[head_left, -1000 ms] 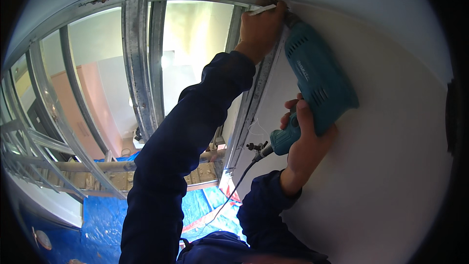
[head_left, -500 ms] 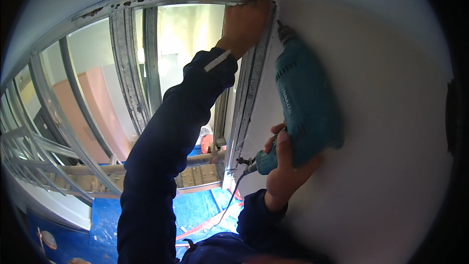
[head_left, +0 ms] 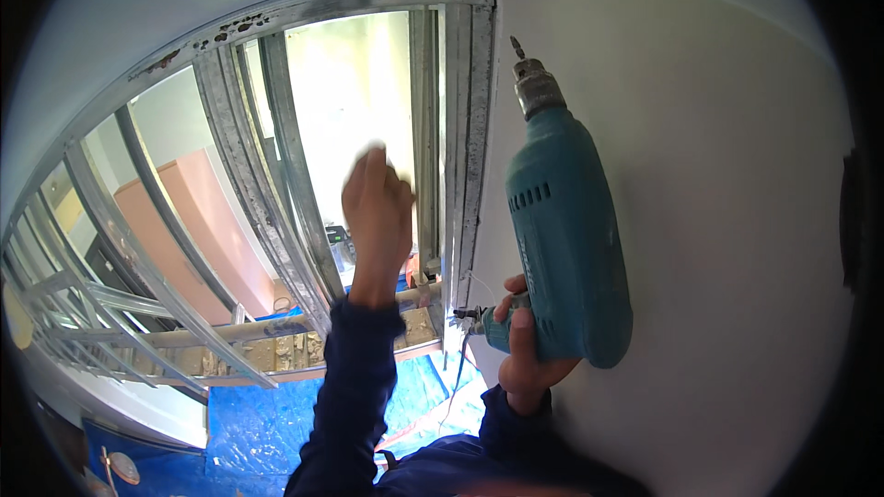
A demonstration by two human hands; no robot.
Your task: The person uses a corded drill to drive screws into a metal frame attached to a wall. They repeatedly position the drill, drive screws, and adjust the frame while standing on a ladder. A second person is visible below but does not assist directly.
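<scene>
My right hand (head_left: 522,347) grips a teal corded drill (head_left: 564,239) by its handle. The drill points upward beside the white wall at the right, its bit (head_left: 517,48) near the corner of a steel frame (head_left: 474,129), apparently not touching it. My left hand (head_left: 378,202) is raised in front of the bright opening between the studs, left of the drill. Its fingers are curled and blurred; whatever they may hold is hidden. The drill's cord hangs from below its handle.
Steel studs (head_left: 285,170) span the left half under a rusty top rail (head_left: 230,29). Through them show a pink cabinet (head_left: 198,221), a horizontal pipe (head_left: 212,335) and a dirty ledge (head_left: 258,354). Blue tarpaulins (head_left: 267,423) lie below. The white wall (head_left: 727,221) fills the right.
My left hand has come down from the top corner of the frame to the middle of the opening. The drill has tilted more upright and sits lower, its bit away from my fingers.
</scene>
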